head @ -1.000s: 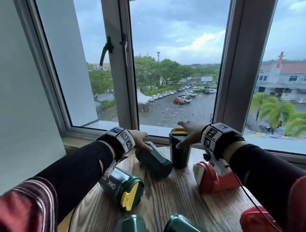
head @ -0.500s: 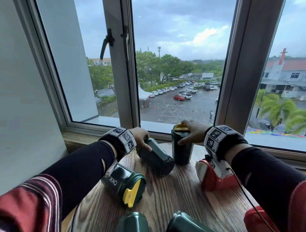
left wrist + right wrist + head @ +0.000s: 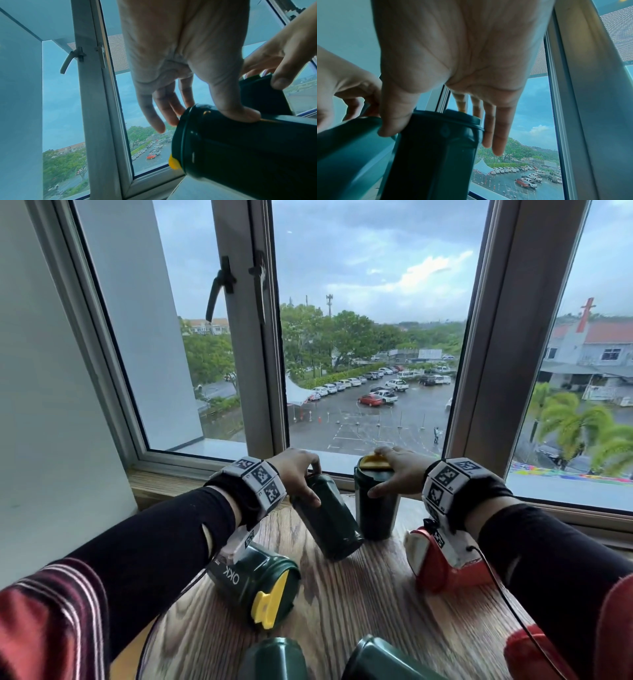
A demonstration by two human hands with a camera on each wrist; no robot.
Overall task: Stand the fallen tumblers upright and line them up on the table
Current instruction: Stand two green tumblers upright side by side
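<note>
My left hand (image 3: 301,474) grips the lid end of a dark green tumbler (image 3: 327,522) that leans on the wooden table (image 3: 359,604), base toward me. In the left wrist view my thumb (image 3: 240,113) presses on this tumbler (image 3: 240,155) while the fingers curl behind its lid. My right hand (image 3: 394,474) holds the yellow-flapped lid of an upright green tumbler (image 3: 376,515) from above. Its thumb (image 3: 393,121) and fingers (image 3: 493,135) straddle the lid of that tumbler (image 3: 436,155). The two tumblers touch.
A green tumbler with a yellow flap (image 3: 253,580) lies under my left forearm. A red tumbler (image 3: 442,563) lies under my right wrist. Two more green ones (image 3: 274,659) (image 3: 376,659) and a red one (image 3: 527,652) lie at the near edge. The window frame (image 3: 239,463) borders the table's far side.
My right hand has come down from hovering over the upright tumbler to clasp its lid. My left hand has tightened round the leaning tumbler's lid end. The head view has tipped upward.
</note>
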